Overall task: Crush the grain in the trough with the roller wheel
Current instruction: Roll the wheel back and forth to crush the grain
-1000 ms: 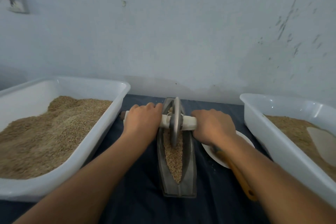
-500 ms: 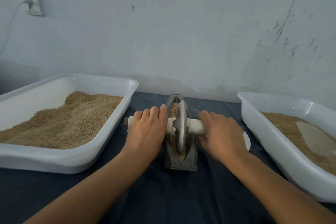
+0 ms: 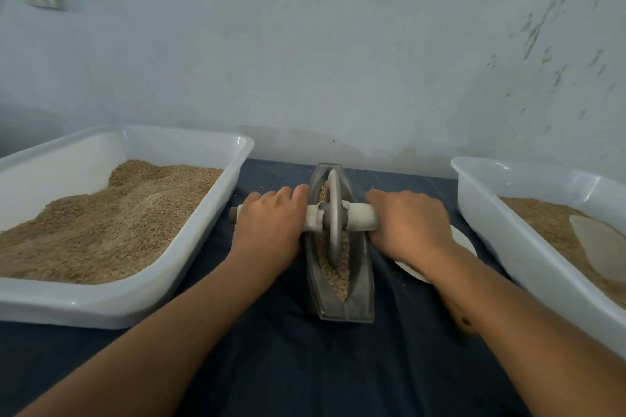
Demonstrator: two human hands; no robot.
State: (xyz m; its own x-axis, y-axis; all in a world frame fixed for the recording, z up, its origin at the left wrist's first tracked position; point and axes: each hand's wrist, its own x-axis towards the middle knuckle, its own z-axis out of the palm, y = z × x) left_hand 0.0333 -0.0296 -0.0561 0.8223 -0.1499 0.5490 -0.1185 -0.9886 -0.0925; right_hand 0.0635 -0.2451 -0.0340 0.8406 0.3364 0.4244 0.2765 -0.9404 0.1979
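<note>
Both your hands curl round the axle [image 3: 362, 218], one each side of the wheel [image 3: 333, 217]: left hand [image 3: 271, 223] at 9 o'clock of it, right hand [image 3: 410, 223] at 3 o'clock. Wheel stands upright on edge in the trough [image 3: 360, 294], abt mid-length, slightly toward the far end. Grain [image 3: 340, 276] lies along the groove, visible both before & behind the wheel. Trough sits on dark cloth [image 3: 271, 366], centre. Left tub [image 3: 216, 213] at 9 o'clock, heaped w/ grain; right tub [image 3: 491, 220] at 3 o'clock, w/ grain & a pale scoop [image 3: 599, 247]. White plate [image 3: 465, 242] partly under your right wrist.
</note>
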